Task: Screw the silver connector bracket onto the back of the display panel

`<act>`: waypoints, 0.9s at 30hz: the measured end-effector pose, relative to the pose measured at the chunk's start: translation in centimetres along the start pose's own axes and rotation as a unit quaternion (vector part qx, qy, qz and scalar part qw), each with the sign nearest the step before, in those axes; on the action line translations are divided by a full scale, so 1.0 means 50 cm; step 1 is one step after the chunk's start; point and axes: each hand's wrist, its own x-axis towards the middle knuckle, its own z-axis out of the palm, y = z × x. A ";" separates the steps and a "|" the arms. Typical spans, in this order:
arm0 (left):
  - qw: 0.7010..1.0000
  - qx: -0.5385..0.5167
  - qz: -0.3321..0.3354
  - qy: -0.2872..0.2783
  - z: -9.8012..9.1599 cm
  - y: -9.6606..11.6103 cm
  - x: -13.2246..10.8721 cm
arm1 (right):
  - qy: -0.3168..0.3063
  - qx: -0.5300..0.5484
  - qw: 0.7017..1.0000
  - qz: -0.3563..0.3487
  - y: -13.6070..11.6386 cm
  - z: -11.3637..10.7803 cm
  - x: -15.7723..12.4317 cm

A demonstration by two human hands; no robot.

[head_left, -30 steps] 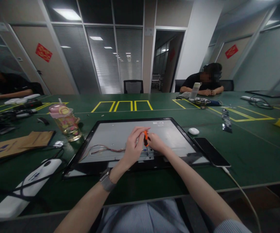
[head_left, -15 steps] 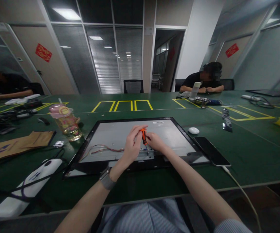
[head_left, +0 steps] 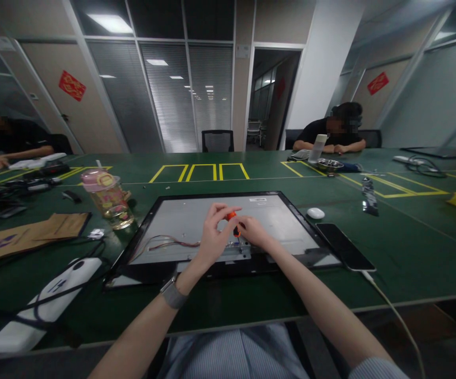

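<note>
Screwdriver (head_left: pixel 236 230), orange-black, slim-shafted, held by left hand (head_left: pixel 214 232); right hand (head_left: pixel 254 231) alongside, grip unclear; smooth grey panel (head_left: pixel 190 215) beneath

Glass-walled meeting room, dim around the edges
Slatted blinds (head_left: pixel 172 100) hang behind the partition glass, where bright ceiling lights (head_left: pixel 110 23) show as reflections. Across the long green table (head_left: pixel 417 237), laid with yellow tape outlines (head_left: pixel 203 165), I see a black-backed chair (head_left: pixel 217 141) facing this way. Right of it, a doorway (head_left: pixel 266 97) opens onto a darker space with pale chairs (head_left: pixel 254 128), beside a white column (head_left: pixel 323 63). Red decorations (head_left: pixel 72 86) brighten the beige doors (head_left: pixel 93 121) at either side.
</note>
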 end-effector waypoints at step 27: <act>1.000 0.001 -0.015 0.015 0.001 0.001 -0.002 | 0.003 -0.046 0.999 -0.014 0.006 0.007 0.001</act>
